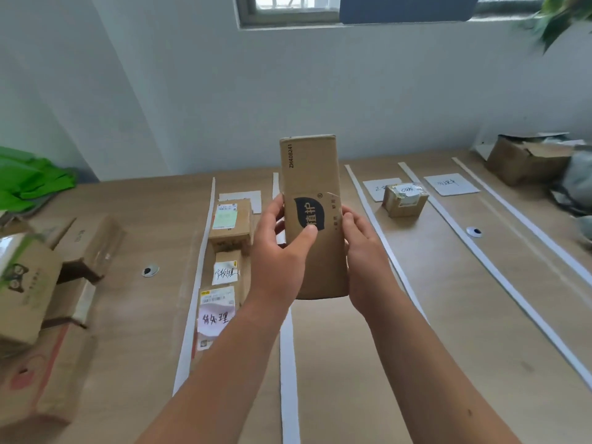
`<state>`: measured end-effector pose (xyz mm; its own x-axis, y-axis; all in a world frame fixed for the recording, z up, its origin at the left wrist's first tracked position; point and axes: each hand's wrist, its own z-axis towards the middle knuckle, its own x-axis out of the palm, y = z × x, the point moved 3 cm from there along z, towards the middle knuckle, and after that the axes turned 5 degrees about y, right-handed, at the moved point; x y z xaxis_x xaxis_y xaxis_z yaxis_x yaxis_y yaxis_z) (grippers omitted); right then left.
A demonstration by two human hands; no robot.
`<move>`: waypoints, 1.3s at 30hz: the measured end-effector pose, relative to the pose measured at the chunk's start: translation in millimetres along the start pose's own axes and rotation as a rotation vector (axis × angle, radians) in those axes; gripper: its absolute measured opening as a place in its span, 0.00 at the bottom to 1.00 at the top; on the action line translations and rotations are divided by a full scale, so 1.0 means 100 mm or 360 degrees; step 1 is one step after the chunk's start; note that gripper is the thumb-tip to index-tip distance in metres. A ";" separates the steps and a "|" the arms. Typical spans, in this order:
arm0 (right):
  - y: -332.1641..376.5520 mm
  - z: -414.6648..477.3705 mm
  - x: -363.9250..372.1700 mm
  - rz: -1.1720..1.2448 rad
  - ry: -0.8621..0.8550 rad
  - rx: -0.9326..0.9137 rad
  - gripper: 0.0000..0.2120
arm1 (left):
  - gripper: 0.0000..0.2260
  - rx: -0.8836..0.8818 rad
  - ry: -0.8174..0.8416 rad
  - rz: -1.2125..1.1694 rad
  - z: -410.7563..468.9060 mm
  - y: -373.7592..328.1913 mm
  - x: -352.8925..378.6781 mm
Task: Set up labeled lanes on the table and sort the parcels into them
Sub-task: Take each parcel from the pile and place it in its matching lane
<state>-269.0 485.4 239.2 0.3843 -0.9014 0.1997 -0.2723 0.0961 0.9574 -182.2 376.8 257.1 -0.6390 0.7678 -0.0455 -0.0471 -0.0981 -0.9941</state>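
Both hands are up over the desk (448,315), clasping one tall carton (310,174) held upright between them, clear of the surface and above the second lane from the left.

- Left hand (282,238): thumb laid across the front face, its tip on the dark logo; the fingers curl round the carton's left edge.
- Right hand (362,248): fingers curled along the right edge, palm against the side. How the thumb lies cannot be told.

Writing on the carton: "ZH408241" printed vertically near the top left. Lower down is a dark leaf-shaped badge with the characters 植护; the small print beside it is too fine to read.

The lanes are marked by white strips (288,363) running away from the viewer. The left lane holds three parcels in a row:
- far parcel (229,219), with a pale green shipping label
- middle parcel (226,272), with a white slip of handwriting, not legible
- near parcel (216,315), with a yellow-topped label and a handwritten note reading 待处理

A small parcel (405,200) sits in a lane to the right, partly over a paper lane card (382,187). Another card (451,184) lies one lane further right. The writing on both is too faint to read.

At the left edge is a stack of cartons, one with a cat-face print (22,277).
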 end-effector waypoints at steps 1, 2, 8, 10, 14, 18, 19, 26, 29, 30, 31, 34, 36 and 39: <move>0.02 0.02 -0.13 -0.0009 0.0026 0.0034 0.13 | 0.27 -0.0010 -0.0021 0.0024 -0.03 0.01 0.16; 0.04 0.05 -0.27 -0.0023 0.0057 0.0060 0.12 | 0.27 -0.0015 -0.0048 0.0037 -0.05 0.03 0.33; 0.15 0.16 -1.06 0.0022 0.0201 0.0122 0.10 | 0.32 -0.0128 -0.0187 0.0069 -0.21 0.08 1.12; 0.19 0.18 -1.23 0.0033 0.0250 0.0106 0.10 | 0.39 -0.0147 -0.0189 0.0090 -0.24 0.06 1.29; 0.29 0.26 -1.44 0.0065 0.0176 0.0089 0.08 | 0.44 -0.0101 -0.0154 0.0194 -0.24 0.02 1.45; 0.46 0.28 -1.55 0.0295 0.0133 0.0056 0.13 | 0.44 -0.0101 -0.0184 0.0283 -0.17 -0.10 1.46; 0.50 0.29 -1.56 0.0314 0.0166 0.0030 0.13 | 0.41 -0.0106 -0.0186 0.0226 -0.16 -0.14 1.45; 0.59 0.33 -1.42 0.0255 0.0550 -0.0004 0.31 | 0.12 0.0011 -0.0067 -0.0308 -0.09 -0.23 1.32; 0.66 0.31 -1.32 0.0200 0.0541 -0.0118 0.17 | 0.13 -0.0016 -0.0169 -0.0179 0.00 -0.21 1.22; 0.67 0.30 -1.30 0.0184 0.0481 -0.0151 0.15 | 0.14 -0.0003 -0.0243 -0.0144 0.02 -0.19 1.17; 0.68 0.30 -1.28 0.0179 0.0434 -0.0171 0.15 | 0.14 0.0010 -0.0317 -0.0127 0.05 -0.18 1.12; 0.72 0.30 -1.24 0.0163 0.0401 -0.0251 0.14 | 0.06 0.0077 -0.0441 -0.0112 0.12 -0.15 1.00; 0.70 0.32 -1.24 0.0215 0.0371 -0.0265 0.13 | 0.06 0.0092 -0.0425 -0.0125 0.15 -0.12 0.98; 0.62 0.34 -1.22 0.0204 0.0328 -0.0229 0.14 | 0.16 0.0049 -0.0338 -0.0251 0.09 -0.12 0.97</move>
<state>-362.8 586.5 266.9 0.5300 -0.7746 0.3453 -0.2078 0.2761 0.9384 -250.2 447.1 265.7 -0.7685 0.6255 0.1348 -0.1802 -0.0094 -0.9836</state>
